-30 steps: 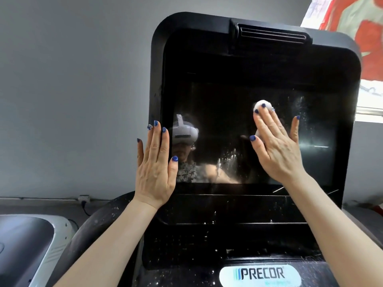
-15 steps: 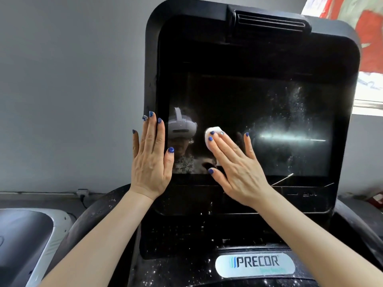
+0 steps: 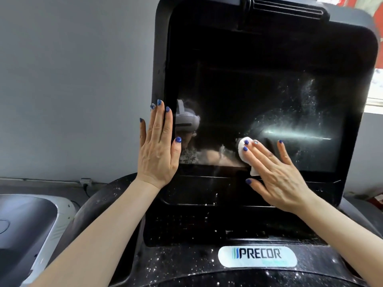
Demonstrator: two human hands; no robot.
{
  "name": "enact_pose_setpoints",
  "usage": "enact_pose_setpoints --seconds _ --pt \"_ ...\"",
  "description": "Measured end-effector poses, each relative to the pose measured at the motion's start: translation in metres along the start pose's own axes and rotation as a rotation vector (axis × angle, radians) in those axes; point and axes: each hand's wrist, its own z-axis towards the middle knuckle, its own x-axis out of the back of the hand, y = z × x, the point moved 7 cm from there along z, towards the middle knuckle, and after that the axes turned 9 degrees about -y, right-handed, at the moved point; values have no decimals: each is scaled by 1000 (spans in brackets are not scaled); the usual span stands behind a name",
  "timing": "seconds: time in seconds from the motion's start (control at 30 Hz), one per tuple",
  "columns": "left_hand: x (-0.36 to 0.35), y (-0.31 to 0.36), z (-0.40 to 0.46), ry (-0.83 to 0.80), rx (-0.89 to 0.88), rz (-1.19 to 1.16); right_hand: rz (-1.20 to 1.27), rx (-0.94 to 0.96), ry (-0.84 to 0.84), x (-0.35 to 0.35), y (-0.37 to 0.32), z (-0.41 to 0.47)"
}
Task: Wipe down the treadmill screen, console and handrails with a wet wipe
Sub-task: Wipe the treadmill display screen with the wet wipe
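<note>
Right now I'm pressing the wet wipe (image 3: 244,150) flat against the lower screen (image 3: 269,112) under my right hand (image 3: 275,172), fingers straight; my left hand (image 3: 158,150), fingers extended, is bracing the frame. Specks are lingering right, seemingly dust; console (image 3: 207,264) is looking unwiped.

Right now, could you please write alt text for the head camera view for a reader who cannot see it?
A right hand presses a crumpled white wet wipe flat against the dusty black treadmill screen, low and near its middle. The left hand rests flat on the screen's left edge. Below, the speckled black console carries a Precor badge.
</note>
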Motion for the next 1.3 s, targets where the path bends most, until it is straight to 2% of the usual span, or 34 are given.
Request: enact_pose_setpoints --seconds 0.23,0.33,0.5,0.73,0.83,0.97,1.03,1.17,1.3 --pt "0 -1 0 -20 6 19 -44 153 10 11 -66 52" --pt "0 -1 0 -18 9 19 -71 193 -65 2 -41 23" --pt "0 0 0 -8 4 10 -125 155 -132 -8 10 -25" --pt "-1 0 0 -27 2 19 -99 277 -67 2 -74 38" --pt "0 0 0 -31 14 26 -96 280 -115 -6 -70 26" --pt "0 4 -4 -31 31 23 -71 175 -138 -18 -35 -19" --pt "0 7 -8 -13 58 28 -50 113 -110 -18 -38 -23" --pt "-1 10 -9 -10 62 46 7 -15 -22 -4 -58 16" --pt "0 10 -9 -15 56 51 71 -217 84 24 -26 69"
